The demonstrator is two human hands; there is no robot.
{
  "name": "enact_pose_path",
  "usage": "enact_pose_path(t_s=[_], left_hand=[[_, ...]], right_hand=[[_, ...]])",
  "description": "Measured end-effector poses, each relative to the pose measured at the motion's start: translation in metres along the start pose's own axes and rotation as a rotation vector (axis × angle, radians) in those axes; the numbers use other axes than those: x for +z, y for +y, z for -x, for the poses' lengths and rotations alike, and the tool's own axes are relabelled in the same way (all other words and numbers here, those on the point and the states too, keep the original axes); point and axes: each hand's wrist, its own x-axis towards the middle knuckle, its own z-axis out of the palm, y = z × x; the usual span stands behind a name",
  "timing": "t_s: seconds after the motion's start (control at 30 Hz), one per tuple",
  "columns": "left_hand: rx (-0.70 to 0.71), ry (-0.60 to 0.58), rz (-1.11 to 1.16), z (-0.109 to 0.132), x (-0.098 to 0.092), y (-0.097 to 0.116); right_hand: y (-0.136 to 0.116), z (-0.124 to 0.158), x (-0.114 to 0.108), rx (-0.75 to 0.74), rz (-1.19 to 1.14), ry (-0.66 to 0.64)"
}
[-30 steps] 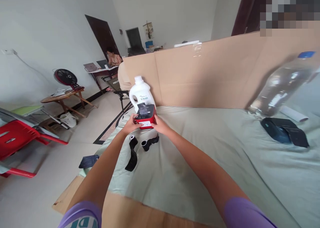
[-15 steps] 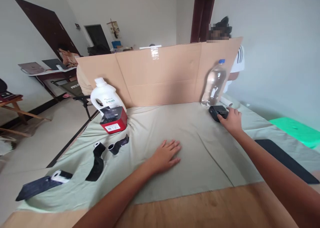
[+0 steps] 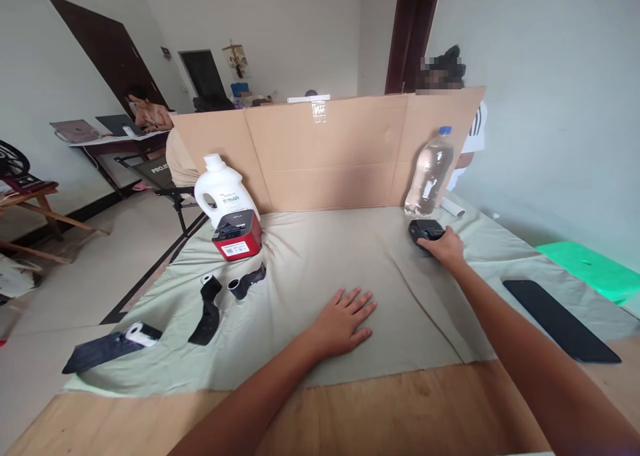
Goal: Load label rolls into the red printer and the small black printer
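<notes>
My right hand [image 3: 450,248] is closed around the right side of a small black box-shaped device [image 3: 423,229], which sits on the pale green cloth just in front of a clear plastic bottle with a blue cap [image 3: 431,176]. The far fingers are partly hidden behind the device. Flat on the cloth [image 3: 320,249], palm down and fingers spread, lies my left hand [image 3: 344,323], holding nothing. To its left are a dark strip unrolled from a small roll [image 3: 204,319], a second short roll with a curled strip [image 3: 247,283], and a third white-and-black roll [image 3: 144,335].
A red and black box-shaped device [image 3: 240,237] stands before a white jug [image 3: 226,189]. A cardboard panel [image 3: 330,156] rises along the back. A dark flat slab [image 3: 557,319] lies at right, near a green stool [image 3: 590,266]. People sit beyond the panel.
My right hand and the black device have shifted left relative to the bottle. My left hand's fingers are spread wider. The camera view has shifted slightly.
</notes>
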Motion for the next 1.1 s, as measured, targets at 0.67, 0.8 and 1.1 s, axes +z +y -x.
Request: enact_pose_path(t_s=[0.67,0.8,1.1], left_hand=[[0.077,0.110,0.009,0.012,0.000,0.008],[0.055,0.080,0.081,0.013,0.000,0.009],[-0.351,0.407,0.911,-0.004,-0.029,-0.031]], right_hand=[[-0.159,0.203,0.062,-0.174,-0.080,-0.110],[-0.137,0.183,0.060,-0.245,-0.211,-0.227],[-0.090,0.149,0.075,-0.380,-0.457,-0.314]])
